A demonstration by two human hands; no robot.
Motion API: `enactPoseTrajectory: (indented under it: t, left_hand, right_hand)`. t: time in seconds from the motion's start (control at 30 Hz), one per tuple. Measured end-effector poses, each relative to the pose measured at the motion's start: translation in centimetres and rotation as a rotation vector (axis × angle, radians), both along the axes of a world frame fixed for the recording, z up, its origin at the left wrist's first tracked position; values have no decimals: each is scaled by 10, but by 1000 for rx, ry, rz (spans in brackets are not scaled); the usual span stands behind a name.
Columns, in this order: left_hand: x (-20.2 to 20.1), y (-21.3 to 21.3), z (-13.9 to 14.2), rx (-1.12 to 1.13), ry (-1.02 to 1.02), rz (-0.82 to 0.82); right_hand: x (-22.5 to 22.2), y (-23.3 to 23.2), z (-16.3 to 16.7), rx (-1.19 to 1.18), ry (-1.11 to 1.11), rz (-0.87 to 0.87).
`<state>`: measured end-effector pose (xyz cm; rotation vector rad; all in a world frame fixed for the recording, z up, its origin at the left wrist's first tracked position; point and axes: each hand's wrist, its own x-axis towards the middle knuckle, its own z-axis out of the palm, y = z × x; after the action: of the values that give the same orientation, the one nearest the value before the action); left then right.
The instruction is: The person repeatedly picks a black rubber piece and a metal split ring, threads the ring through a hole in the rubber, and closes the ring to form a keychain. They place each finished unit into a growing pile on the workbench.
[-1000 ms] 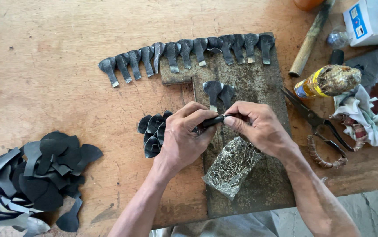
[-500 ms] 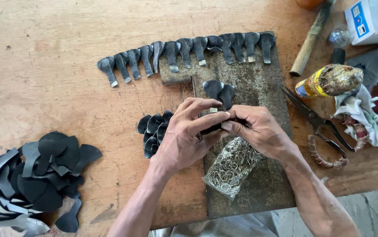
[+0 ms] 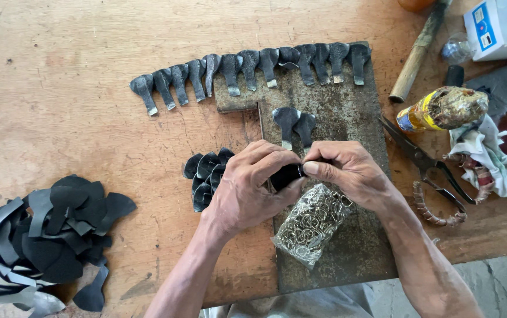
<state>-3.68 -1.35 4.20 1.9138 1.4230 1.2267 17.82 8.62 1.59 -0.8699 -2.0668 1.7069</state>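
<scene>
While both hands, left hand and right hand, pinch (fingertips meeting) one black leather piece.

A small craft workshop, seen from above

The worn wooden workbench carries a stained metal plate, a hammer, scissors, a glue bottle, a dirty rag and a heap of black cut pieces (probably leather), with finished ones in a row.
</scene>
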Motion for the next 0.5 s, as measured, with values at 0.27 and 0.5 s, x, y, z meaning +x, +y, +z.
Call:
enactPoseTrajectory:
  t: [0.27,0.5]
  left_hand:
    - [-1,0,-1,-16,1,-7]
    - [2,6,-8,-231,-265,70]
  right_hand:
    - [-2,0,3,93,-24,34]
    - [-4,1,5,81,98,-22]
